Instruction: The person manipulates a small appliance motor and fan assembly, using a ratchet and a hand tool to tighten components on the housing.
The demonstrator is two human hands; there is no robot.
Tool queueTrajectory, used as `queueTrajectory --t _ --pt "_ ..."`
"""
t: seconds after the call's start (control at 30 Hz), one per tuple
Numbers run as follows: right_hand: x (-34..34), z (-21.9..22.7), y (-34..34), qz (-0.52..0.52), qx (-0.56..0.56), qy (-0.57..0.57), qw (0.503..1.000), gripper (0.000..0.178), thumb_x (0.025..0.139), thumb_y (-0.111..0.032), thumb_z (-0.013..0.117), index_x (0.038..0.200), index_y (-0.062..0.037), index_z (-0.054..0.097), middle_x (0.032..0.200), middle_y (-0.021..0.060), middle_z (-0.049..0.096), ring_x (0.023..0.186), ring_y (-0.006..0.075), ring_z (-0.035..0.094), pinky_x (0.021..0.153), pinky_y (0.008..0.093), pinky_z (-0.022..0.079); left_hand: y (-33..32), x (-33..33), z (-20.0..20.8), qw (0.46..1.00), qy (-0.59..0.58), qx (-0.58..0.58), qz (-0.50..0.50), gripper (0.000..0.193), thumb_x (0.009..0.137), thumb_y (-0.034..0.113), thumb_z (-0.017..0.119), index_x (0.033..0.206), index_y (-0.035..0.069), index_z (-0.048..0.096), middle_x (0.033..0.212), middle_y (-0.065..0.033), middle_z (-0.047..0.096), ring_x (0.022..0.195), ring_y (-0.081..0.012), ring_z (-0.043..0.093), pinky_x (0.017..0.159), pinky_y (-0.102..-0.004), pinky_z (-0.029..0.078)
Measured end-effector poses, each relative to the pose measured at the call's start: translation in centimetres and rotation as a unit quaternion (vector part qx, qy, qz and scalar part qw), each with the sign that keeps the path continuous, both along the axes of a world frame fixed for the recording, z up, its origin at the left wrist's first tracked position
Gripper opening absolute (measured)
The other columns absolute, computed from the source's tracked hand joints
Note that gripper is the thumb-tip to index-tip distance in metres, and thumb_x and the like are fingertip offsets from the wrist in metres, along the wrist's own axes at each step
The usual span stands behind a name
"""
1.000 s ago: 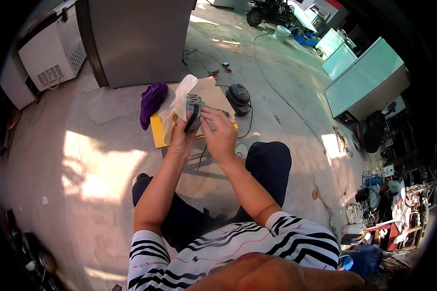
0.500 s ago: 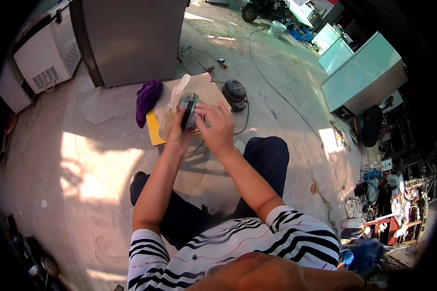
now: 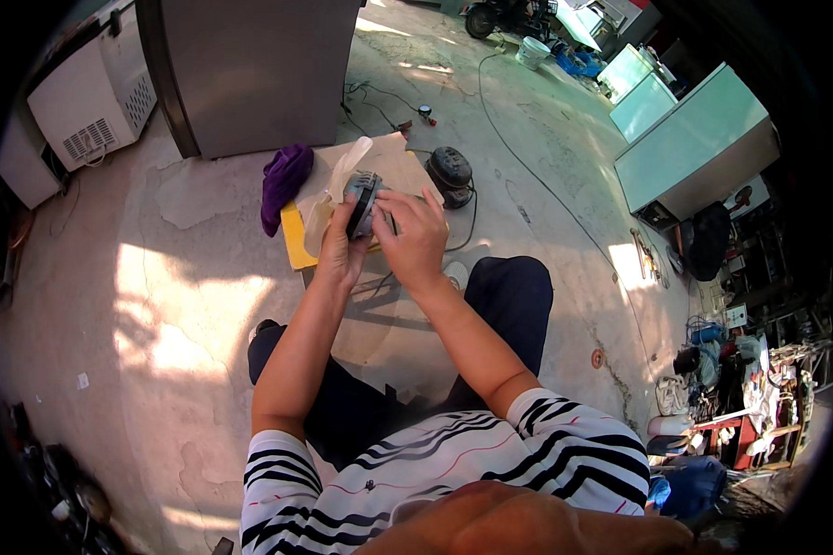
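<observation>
A round grey and black metal part (image 3: 362,200), motor-like in shape, is held up over a small board-topped stand. My left hand (image 3: 339,252) wraps its left side, thumb on the near face. On its right side the thumb and fingertips of my right hand (image 3: 415,239) pinch against it, with the outer fingers stretched away. What lies right under those fingertips is hidden. Just left of the part, a pale translucent plastic piece with a long neck (image 3: 344,166) lies on the cardboard sheet (image 3: 386,153). A purple cloth (image 3: 286,180) is bunched at the stand's left edge.
A dark domed compressor (image 3: 450,174) with a cable stands on the floor right of the stand. A grey refrigerator (image 3: 245,79) rises beyond. Pale green cabinets (image 3: 694,139) lean at far right, with tools (image 3: 650,259) nearby. A long hose (image 3: 537,176) crosses the concrete floor.
The view has shifted slightly, so the stand and its things sit a little higher and to the right. Both hands stay on the metal part; the right fingers have moved only slightly.
</observation>
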State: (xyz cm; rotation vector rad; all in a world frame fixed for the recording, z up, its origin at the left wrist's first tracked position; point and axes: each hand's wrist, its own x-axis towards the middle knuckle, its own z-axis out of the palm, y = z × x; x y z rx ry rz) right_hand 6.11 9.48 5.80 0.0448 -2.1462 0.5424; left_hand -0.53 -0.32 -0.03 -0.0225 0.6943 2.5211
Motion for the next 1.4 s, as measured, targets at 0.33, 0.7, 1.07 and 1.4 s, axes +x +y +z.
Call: queueTrajectory --t 0.33,0.7,1.07,1.4 --pt "0.0 0.2 -0.2 0.02 -0.072 -0.021 0.997 0.009 0.08 -0.01 0.072 0.087 -0.0074 0.069 0.1 0.0051 0.073 0.096 0.0246 0.067 0.106 0.0467 0.038 -0.4 0.2 0.0 0.999 0.01 0.04 0.005 0.026 0.089 0.025 0.071 0.109 0.009 0.062 0.106 -0.0033 0.066 0.101 -0.0152 0.06 0.095 -0.0346 0.048" --pt "0.3 -0.1 0.8 0.042 0.024 -0.011 0.999 0.007 0.079 -0.009 0.072 0.084 -0.0093 0.067 0.096 0.0004 0.072 0.092 0.0199 0.067 0.108 0.0503 0.033 -1.3 -1.0 -1.4 0.996 0.019 -0.013 -0.084 0.039 0.089 0.032 0.07 0.121 0.011 0.059 0.114 -0.0036 0.064 0.106 -0.0166 0.059 0.095 -0.0378 0.048" --pt "0.2 -0.7 0.2 0.033 0.047 0.024 0.998 0.01 0.076 -0.008 0.072 0.081 -0.0112 0.065 0.094 -0.0034 0.071 0.086 0.0172 0.067 0.109 0.0525 0.033 -1.0 -0.3 -0.4 0.997 -0.015 0.022 -0.072 0.042 0.089 0.029 0.072 0.122 0.007 0.058 0.113 -0.0054 0.065 0.102 -0.0164 0.06 0.095 -0.0365 0.049" --pt "-0.3 -1.5 1.0 0.057 -0.01 0.001 0.998 0.01 0.079 -0.011 0.073 0.088 -0.0115 0.067 0.097 -0.0021 0.071 0.09 0.0172 0.068 0.109 0.0498 0.031 -1.5 -0.4 -0.8 0.997 -0.012 0.015 -0.077 0.052 0.087 0.036 0.073 0.127 0.009 0.054 0.118 -0.007 0.064 0.107 -0.0184 0.062 0.096 -0.0399 0.052"
